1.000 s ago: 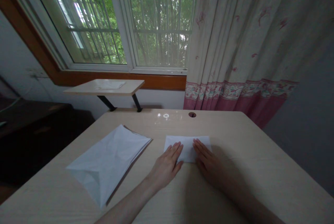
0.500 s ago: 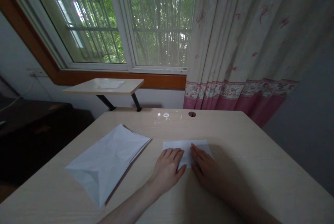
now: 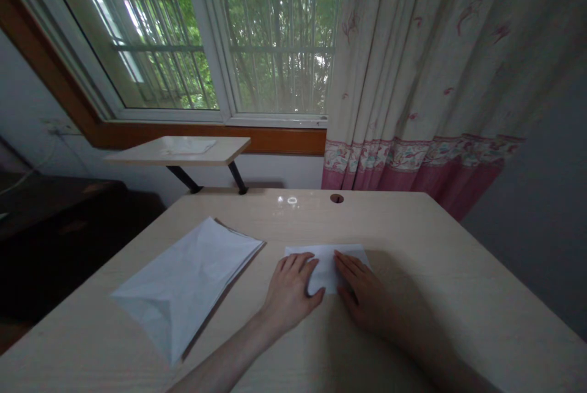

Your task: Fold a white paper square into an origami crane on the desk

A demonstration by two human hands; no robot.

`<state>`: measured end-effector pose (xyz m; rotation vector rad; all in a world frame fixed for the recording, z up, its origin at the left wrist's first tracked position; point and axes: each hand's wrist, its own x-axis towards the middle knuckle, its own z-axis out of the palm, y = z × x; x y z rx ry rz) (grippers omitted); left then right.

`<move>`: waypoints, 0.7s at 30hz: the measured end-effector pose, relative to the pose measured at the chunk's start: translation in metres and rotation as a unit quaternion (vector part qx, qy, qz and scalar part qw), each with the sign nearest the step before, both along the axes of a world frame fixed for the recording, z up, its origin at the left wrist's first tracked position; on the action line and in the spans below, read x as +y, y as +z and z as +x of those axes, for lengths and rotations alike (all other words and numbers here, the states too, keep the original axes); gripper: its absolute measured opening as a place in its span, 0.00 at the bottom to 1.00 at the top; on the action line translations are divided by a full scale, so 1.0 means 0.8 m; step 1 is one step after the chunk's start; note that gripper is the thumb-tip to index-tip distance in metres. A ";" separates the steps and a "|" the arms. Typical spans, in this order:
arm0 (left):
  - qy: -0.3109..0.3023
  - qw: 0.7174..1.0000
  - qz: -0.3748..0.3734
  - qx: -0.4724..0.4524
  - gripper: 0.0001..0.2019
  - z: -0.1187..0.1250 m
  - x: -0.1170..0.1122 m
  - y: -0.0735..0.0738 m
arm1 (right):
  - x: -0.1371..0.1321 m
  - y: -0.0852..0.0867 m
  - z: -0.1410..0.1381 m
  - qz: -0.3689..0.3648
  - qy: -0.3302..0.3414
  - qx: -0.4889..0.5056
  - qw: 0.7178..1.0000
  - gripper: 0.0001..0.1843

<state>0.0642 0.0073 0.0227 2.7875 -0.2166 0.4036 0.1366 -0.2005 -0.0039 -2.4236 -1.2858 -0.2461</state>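
A small white sheet of paper (image 3: 324, 268), which looks folded, lies flat on the desk in front of me. My left hand (image 3: 292, 286) rests over its left side, fingers stretched forward and thumb spread toward the middle. Across from it, my right hand (image 3: 362, 289) presses on the right part, with its fingers extended and close together. Neither hand grips the paper; both lie on top and hide its side edges. To the left lies a stack of larger white sheets (image 3: 192, 283) with creases and a bent near corner.
The pale wooden desk (image 3: 458, 307) spreads around the paper. A raised shelf (image 3: 137, 153) on black legs stands at the back left, with a white paper (image 3: 190, 146) on it. Behind are a cable hole (image 3: 337, 198), a barred window (image 3: 279, 38) and a curtain (image 3: 403, 75).
My left hand has shifted slightly left and its fingers have moved away from the middle of the paper. My right hand stays almost in place. The view has moved very slightly.
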 end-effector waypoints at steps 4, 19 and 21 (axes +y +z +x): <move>-0.029 1.000 -0.005 0.005 0.25 -0.001 0.009 0.005 | -0.012 0.000 0.009 -0.010 0.042 0.012 0.999 0.32; -0.119 0.992 0.012 0.031 0.35 -0.003 0.035 0.018 | -0.039 0.010 0.029 -0.024 0.067 0.049 0.996 0.46; -0.128 0.991 0.011 0.036 0.37 -0.003 0.037 0.021 | -0.041 0.011 0.031 -0.030 0.061 0.054 0.996 0.47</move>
